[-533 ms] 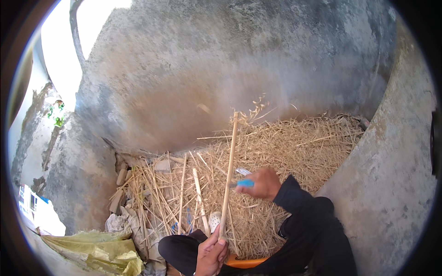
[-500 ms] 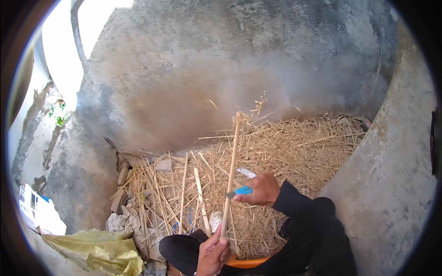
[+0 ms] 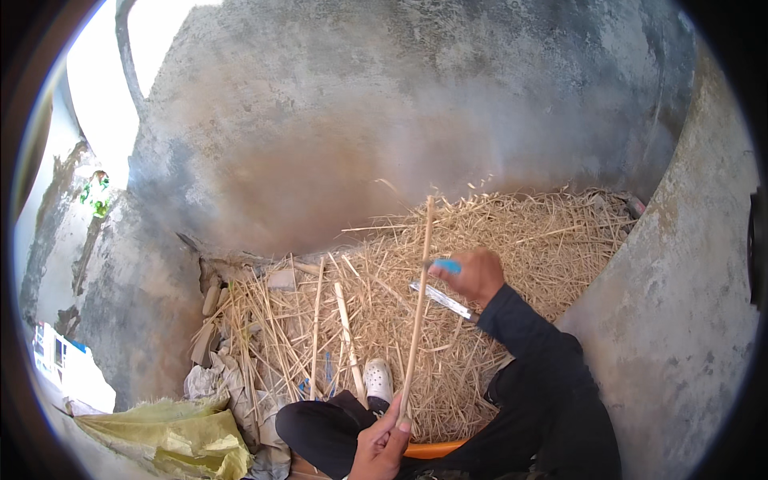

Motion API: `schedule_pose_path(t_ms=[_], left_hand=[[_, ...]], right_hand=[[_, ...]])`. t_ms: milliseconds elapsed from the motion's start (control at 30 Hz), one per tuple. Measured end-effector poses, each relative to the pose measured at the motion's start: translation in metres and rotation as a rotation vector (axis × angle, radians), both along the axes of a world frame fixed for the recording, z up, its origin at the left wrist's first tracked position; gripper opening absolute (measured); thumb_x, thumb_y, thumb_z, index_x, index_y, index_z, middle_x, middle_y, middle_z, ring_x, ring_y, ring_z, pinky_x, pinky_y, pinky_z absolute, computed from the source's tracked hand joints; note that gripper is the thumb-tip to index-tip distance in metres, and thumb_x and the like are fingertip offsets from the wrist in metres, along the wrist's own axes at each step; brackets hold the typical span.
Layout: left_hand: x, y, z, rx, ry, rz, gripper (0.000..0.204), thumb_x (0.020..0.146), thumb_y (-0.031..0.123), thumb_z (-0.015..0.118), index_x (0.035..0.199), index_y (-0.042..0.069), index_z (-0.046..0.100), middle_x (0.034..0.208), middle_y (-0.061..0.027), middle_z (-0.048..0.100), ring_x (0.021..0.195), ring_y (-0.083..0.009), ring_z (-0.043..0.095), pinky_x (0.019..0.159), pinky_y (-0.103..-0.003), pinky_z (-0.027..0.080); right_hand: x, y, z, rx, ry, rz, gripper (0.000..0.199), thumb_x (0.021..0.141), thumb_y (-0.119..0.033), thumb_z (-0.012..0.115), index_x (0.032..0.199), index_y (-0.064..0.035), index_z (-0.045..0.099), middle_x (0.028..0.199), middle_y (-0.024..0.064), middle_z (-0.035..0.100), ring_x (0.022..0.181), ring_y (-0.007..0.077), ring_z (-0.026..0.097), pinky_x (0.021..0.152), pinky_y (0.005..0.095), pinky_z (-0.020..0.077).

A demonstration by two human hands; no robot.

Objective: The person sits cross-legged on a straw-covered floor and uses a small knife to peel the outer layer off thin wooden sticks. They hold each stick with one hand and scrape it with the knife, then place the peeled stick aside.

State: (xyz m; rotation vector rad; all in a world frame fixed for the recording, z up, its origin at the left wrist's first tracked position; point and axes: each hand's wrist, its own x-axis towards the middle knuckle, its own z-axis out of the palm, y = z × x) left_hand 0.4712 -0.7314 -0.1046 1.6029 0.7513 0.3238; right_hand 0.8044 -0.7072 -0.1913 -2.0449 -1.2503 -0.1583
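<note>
My left hand (image 3: 380, 448), low in the middle, is closed round the lower end of a long pale wooden stick (image 3: 416, 336). The stick slants up and slightly right from it. Higher up, my right hand (image 3: 478, 276) grips a small blue-handled knife (image 3: 448, 266). Its short dark blade meets the upper part of the stick. Behind my right wrist a long silver blade (image 3: 442, 299) lies on the straw; most of its handle end is hidden by my sleeve.
Straw and shavings (image 3: 520, 240) cover the floor up to a concrete wall (image 3: 384, 104). More sticks (image 3: 347, 332) lie left of my shoe (image 3: 378, 378). A yellow-green sack (image 3: 160, 436) is at lower left; an orange edge (image 3: 432, 450) shows beneath me.
My right hand and the blue-handled knife have moved up along the stick. The stick leans more to the right, and loose curls near its tip have come away.
</note>
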Motion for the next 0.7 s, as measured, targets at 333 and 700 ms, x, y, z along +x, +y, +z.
schedule_pose_path(t_ms=[333, 700], left_hand=[[0.001, 0.004, 0.016, -0.028, -0.017, 0.079, 0.034, 0.097, 0.026, 0.054, 0.118, 0.0, 0.059, 0.066, 0.0069, 0.043, 0.058, -0.0024, 0.036, 0.05, -0.02, 0.028], [-0.004, 0.003, 0.002, 0.174, 0.089, 0.007, 0.036, 0.098, 0.021, 0.05, 0.124, -0.005, 0.053, 0.075, -0.003, 0.051, 0.069, -0.009, 0.046, 0.063, -0.024, 0.041]], right_hand=[[-0.061, -0.016, 0.021, 0.03, -0.053, 0.335, 0.074, 0.076, -0.081, 0.044, 0.058, -0.0125, 0.066, 0.047, 0.0068, 0.054, 0.043, 0.024, 0.057, 0.044, 0.038, 0.0446], [-0.046, -0.005, 0.01, 0.084, -0.083, 0.273, 0.076, 0.076, -0.083, 0.043, 0.057, -0.0126, 0.064, 0.043, 0.0053, 0.05, 0.039, 0.0225, 0.054, 0.04, 0.0374, 0.0422]])
